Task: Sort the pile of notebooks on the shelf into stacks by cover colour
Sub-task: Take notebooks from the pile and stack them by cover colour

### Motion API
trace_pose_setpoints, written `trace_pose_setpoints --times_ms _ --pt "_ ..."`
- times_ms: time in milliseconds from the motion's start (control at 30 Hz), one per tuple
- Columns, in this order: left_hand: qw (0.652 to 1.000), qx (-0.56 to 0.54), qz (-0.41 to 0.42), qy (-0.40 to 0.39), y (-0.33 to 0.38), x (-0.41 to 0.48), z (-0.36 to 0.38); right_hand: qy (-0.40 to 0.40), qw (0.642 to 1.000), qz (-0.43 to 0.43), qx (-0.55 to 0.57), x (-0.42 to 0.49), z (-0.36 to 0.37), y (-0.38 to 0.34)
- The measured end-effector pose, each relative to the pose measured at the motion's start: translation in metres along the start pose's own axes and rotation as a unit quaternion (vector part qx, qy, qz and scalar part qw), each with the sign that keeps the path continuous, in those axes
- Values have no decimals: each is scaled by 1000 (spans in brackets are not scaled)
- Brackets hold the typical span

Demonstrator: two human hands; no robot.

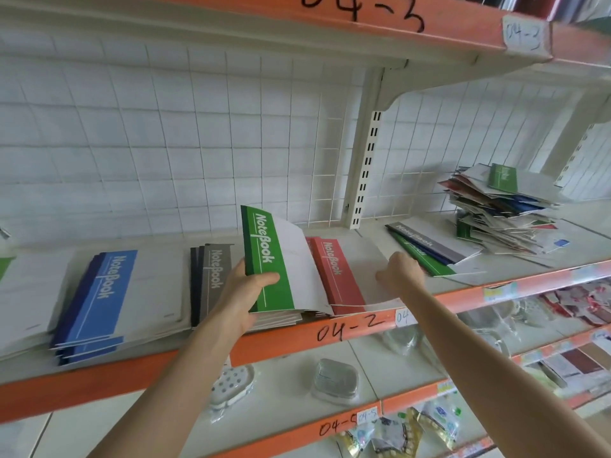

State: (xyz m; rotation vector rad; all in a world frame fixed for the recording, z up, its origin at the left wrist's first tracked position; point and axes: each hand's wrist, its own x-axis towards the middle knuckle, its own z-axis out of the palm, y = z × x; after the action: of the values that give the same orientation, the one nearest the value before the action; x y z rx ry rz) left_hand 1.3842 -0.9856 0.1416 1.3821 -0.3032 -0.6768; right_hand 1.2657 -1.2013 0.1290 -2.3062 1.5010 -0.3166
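Observation:
My left hand [243, 292] grips a green-spined notebook [267, 259], lifted and tilted above the grey stack [213, 276]. My right hand [401, 271] rests with curled fingers on the white cover of the red stack [337, 276]; whether it pinches a cover is unclear. A blue stack [99, 299] lies to the left. A sliver of green [5, 266] shows at the far left edge. Right of my right hand lie a grey and a green notebook [426, 246]. The unsorted pile [499, 206] sits at the far right of the shelf [198, 358].
An orange shelf edge marked 04-2 [350, 327] runs below the stacks. A wire grid back panel [165, 143] stands behind. The lower shelf holds soap dishes [335, 378] and packets [396, 431]. An upper shelf [363, 14] hangs overhead.

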Motion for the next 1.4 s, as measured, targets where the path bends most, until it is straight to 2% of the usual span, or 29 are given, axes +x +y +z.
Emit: trace_pose_setpoints --times_ms 100,200,400,600,733,900,967,1000,1100,1133,1167,1200,1300,1333,1400 --pt "1000 -2 -5 11 1 3 -13 -2 994 -21 -106 -6 6 -10" --pt "999 -15 -3 32 5 4 -32 19 983 -94 -154 -14 13 -35" --pt "997 -30 5 75 17 -3 -94 -33 958 -283 -43 -53 53 -116" --pt "985 -41 30 167 37 -15 -202 -77 933 -351 -33 -109 95 -200" --pt "974 54 49 214 44 -22 -274 -90 918 -386 -26 -140 122 -245" --pt "952 193 31 235 42 -18 -337 -116 905 -408 -29 -171 147 -290" --pt "927 275 38 252 38 -14 -350 -121 905 -407 -30 -179 152 -303" --pt "898 348 42 266 38 -14 -355 -123 905 -406 -31 -183 154 -308" --pt "742 597 52 300 38 -24 -357 -117 907 -404 -34 -191 160 -318" --pt "700 649 67 291 38 -28 -354 -115 908 -402 -35 -194 161 -319" --pt "674 682 86 272 36 -31 -350 -113 909 -400 -35 -196 163 -321" --pt "662 703 104 240 33 -33 -344 -112 910 -398 -33 -198 165 -322" --pt "672 724 105 111 18 -33 -324 -101 913 -394 -26 -203 170 -325" --pt "672 730 92 85 13 -32 -319 -96 915 -390 -24 -204 171 -326" --pt "657 745 85 82 4 -29 -319 -89 919 -383 -23 -204 170 -325"
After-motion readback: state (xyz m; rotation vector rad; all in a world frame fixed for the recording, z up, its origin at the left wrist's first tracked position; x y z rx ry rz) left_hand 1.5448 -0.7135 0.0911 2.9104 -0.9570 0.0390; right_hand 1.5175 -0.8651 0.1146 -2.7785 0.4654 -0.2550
